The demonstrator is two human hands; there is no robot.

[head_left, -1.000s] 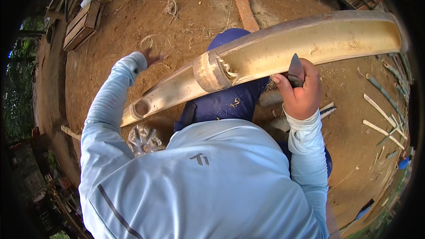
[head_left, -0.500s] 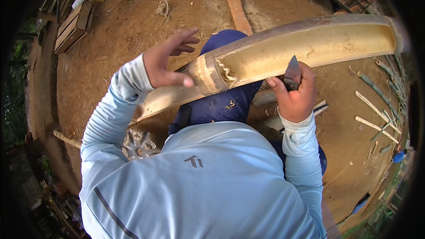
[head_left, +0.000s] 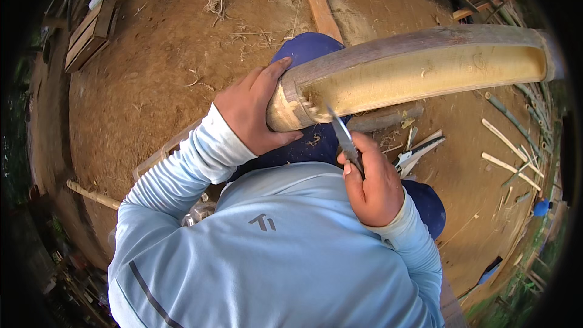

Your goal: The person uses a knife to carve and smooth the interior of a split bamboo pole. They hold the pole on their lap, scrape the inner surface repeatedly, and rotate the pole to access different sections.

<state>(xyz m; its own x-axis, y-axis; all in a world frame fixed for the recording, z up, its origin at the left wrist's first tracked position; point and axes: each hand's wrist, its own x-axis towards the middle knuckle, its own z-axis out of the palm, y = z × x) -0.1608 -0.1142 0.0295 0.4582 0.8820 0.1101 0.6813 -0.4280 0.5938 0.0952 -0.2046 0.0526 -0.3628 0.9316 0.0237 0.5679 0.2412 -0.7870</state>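
Observation:
A long bamboo pole [head_left: 425, 76], cut open along one side, lies across my lap with its pale hollow showing. My left hand [head_left: 252, 106] wraps round the bamboo at its scraped node, thumb on the near side and fingers over the far side. In my right hand [head_left: 375, 179] is a knife [head_left: 346, 136], its blade pointing up and left. The blade tip is beside the near edge of the hollow, close to the node, where curled shavings cling; whether it touches I cannot tell.
Bamboo strips [head_left: 510, 152] and poles lie on the dirt floor at the right. A wooden crate [head_left: 91, 33] stands at the far left, and a plank [head_left: 320, 3] lies ahead. A bundle of fibres [head_left: 215, 5] is on the ground. Another bamboo piece [head_left: 388, 118] lies beyond my right hand.
My left hand has come down from above the bamboo and taken hold of its node. My right hand has moved left and nearer to me, bringing the knife tip close to the node.

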